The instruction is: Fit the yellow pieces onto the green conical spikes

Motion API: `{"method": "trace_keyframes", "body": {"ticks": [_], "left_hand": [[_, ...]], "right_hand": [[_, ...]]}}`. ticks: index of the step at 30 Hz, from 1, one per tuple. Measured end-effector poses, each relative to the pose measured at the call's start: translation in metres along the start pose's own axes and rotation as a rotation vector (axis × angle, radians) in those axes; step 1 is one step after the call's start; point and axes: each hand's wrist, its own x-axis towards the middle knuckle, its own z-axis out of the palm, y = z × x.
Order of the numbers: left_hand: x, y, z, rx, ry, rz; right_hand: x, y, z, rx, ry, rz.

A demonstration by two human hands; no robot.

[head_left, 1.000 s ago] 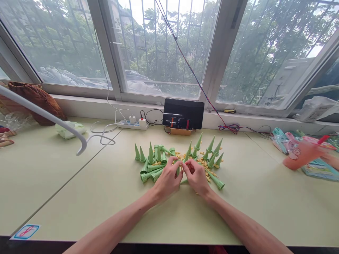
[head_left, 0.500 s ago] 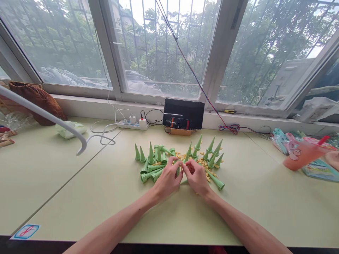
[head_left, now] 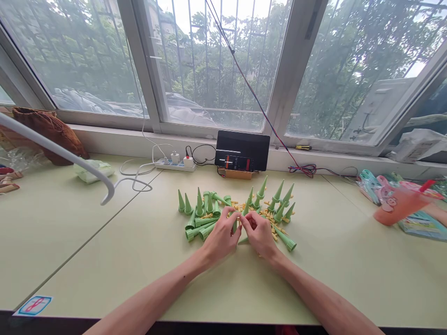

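On the tabletop (head_left: 233, 288), our right hand (head_left: 260, 232) has fingers pinching a small yellow piece (head_left: 238, 218) beside our left hand (head_left: 220, 233), whose grip we can't tell. Green cones (head_left: 199, 204) at ten and two o'clock.

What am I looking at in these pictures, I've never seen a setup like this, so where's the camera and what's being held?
There is no machine here, just a person's bare left hand and right hand. One camera worn on the person's head looks forward and down, so every picture comes from there. On the pale green flat table are many green plastic-looking cones, some standing point up, others lying down, with small yellow plastic-looking pieces scattered among them. The hands meet in the middle, fingertips close together. Something small and yellowish seems pinched there, but the fingers hide most of it. Farther back is a black rectangular screen, with a dark phone propped in front.
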Motion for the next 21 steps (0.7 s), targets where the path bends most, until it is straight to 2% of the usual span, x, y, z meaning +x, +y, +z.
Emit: {"method": "trace_keyframes", "body": {"ticks": [21], "left_hand": [[0.0004,-0.0012,0.0014,-0.020,0.013,0.007]], "right_hand": [[0.0000,-0.0008,-0.0004,-0.027,-0.010,-0.018]]}}
